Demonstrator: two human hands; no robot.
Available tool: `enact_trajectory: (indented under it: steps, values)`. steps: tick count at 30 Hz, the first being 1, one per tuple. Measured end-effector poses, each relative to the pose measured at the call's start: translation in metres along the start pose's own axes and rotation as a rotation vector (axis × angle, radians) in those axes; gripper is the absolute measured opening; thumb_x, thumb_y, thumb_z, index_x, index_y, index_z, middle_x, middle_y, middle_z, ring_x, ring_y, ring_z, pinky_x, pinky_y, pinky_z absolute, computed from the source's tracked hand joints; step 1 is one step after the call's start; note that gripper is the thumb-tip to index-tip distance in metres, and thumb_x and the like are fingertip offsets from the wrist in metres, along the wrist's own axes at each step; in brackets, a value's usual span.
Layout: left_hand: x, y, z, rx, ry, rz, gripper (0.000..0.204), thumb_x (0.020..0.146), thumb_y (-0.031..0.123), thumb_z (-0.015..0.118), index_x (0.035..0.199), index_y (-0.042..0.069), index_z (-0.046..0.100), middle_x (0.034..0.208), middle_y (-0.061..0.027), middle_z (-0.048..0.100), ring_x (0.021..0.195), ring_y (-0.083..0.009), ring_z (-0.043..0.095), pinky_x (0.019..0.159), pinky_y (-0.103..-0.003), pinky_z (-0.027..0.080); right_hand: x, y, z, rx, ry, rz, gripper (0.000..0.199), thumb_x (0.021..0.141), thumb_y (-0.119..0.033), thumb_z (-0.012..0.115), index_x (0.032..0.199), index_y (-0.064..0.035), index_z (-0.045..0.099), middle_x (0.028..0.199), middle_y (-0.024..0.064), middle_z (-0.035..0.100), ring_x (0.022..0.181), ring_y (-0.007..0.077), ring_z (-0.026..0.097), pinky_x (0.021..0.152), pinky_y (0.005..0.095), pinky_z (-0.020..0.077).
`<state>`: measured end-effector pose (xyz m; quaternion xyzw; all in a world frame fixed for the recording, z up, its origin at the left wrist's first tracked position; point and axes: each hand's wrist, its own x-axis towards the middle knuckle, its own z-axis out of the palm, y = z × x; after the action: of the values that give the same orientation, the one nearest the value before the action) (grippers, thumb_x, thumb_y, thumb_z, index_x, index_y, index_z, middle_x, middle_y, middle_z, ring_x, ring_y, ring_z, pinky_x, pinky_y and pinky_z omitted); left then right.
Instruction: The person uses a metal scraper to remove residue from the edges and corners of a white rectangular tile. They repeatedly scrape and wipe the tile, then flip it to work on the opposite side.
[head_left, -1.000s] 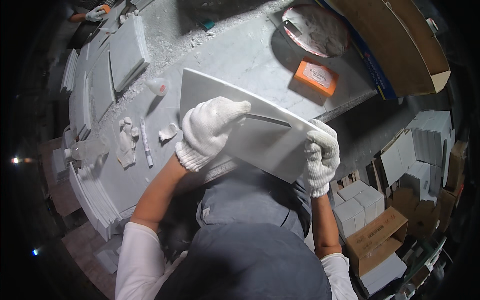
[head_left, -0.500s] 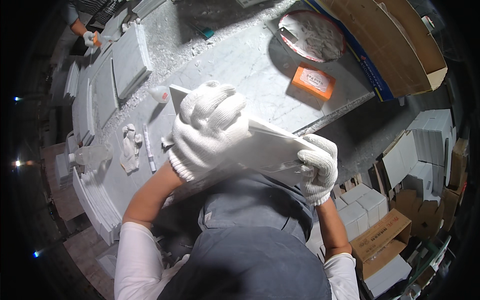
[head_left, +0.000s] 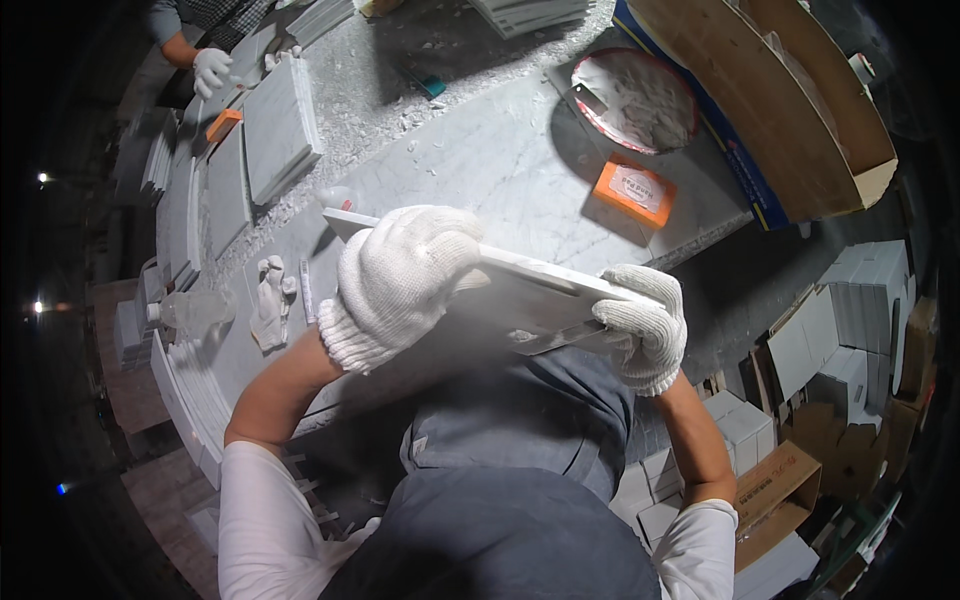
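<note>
Slab (head_left: 505, 300), end clamped in right hand (head_left: 645, 328); left hand (head_left: 403, 285) over edge, finger hold unclear

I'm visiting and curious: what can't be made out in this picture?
Head view:
Right end of the slab: mostly under the right hand.
Palm of the left hand: hidden by its back.
Part of the small bottle: behind the slab.
Most of the co-worker: past the top edge.
</note>
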<state>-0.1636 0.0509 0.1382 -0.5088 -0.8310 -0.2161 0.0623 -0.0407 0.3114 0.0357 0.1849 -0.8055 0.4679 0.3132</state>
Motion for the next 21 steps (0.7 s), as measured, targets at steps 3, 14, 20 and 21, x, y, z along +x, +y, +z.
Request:
enact_trajectory:
  steps: [3,14,20,21]
  values:
    - [-0.004,-0.002,0.003,-0.131,0.012,-0.081,0.030,0.081,0.011,0.086,0.105,0.007,0.069,0.113,-0.0129,0.072,0.104,-0.0330,0.071,0.090,-0.041,0.058,-0.001,0.001,-0.002,0.023,-0.010,0.006,0.045,0.074,0.003,0.086,0.112,-0.0171,0.073,0.119,0.0153,0.067,0.095,0.0310,0.071,0.078,0.0377,0.0594]
    - [-0.007,0.004,0.010,0.078,-0.027,0.079,0.041,0.081,0.006,0.069,0.121,0.012,0.071,0.109,-0.0075,0.072,0.097,-0.0283,0.069,0.079,-0.041,0.056,-0.013,0.006,-0.003,0.001,-0.046,0.009,0.021,0.089,-0.012,0.080,0.109,-0.0173,0.073,0.114,0.0158,0.069,0.102,0.0326,0.068,0.083,0.0416,0.0583]
    - [-0.008,0.001,0.023,0.052,0.037,0.069,0.048,0.074,-0.001,0.076,0.120,0.012,0.073,0.110,-0.0077,0.073,0.099,-0.0299,0.070,0.087,-0.043,0.056,-0.010,0.000,-0.002,0.013,-0.011,0.043,0.051,0.070,0.004,0.086,0.115,-0.0155,0.069,0.116,0.0152,0.068,0.097,0.0331,0.069,0.077,0.0392,0.0575]
    - [-0.007,0.001,0.023,0.063,0.028,0.050,0.047,0.074,-0.001,0.076,0.120,0.012,0.073,0.110,-0.0076,0.073,0.100,-0.0300,0.070,0.088,-0.043,0.056,-0.010,-0.002,-0.002,-0.035,0.000,0.064,0.053,0.070,0.004,0.086,0.116,-0.0154,0.069,0.116,0.0154,0.068,0.099,0.0330,0.069,0.078,0.0390,0.0578]
